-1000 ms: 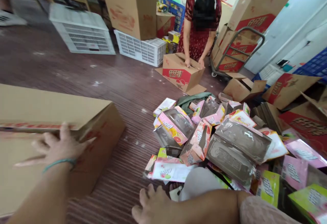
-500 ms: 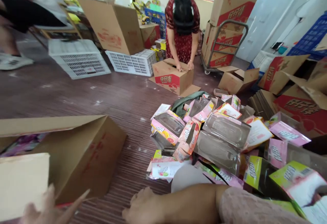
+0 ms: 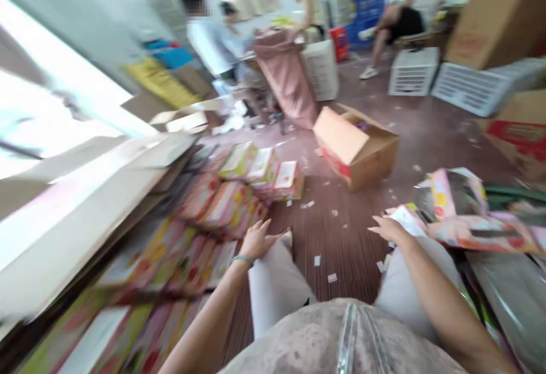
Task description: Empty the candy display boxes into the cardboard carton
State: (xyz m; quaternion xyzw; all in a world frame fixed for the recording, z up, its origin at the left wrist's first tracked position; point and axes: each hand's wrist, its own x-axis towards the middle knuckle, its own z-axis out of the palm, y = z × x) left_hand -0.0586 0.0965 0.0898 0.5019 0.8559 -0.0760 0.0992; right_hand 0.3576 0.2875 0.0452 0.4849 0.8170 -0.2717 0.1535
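Observation:
My left hand (image 3: 257, 240), with a thin band at its wrist, is over my left knee with its fingers apart and nothing in it. Beside it on the left are rows of packed fruit-print boxes (image 3: 228, 206). My right hand (image 3: 389, 229) hovers by my right knee, fingers spread, holding nothing. To its right lies a pile of window boxes in pink and white (image 3: 473, 232). An open brown carton (image 3: 371, 161) stands on the floor ahead, its flaps raised.
Flat cardboard (image 3: 85, 203) slants along the left side. Several people are at the back, near a tall pinkish sack (image 3: 285, 78). White crates (image 3: 413, 71) stand at the back right. Paper scraps (image 3: 332, 278) litter the floor.
The view has swung left. The open carton, close beside my left hand before, now stands farther ahead. Both hands are now over my knees, fingers spread.

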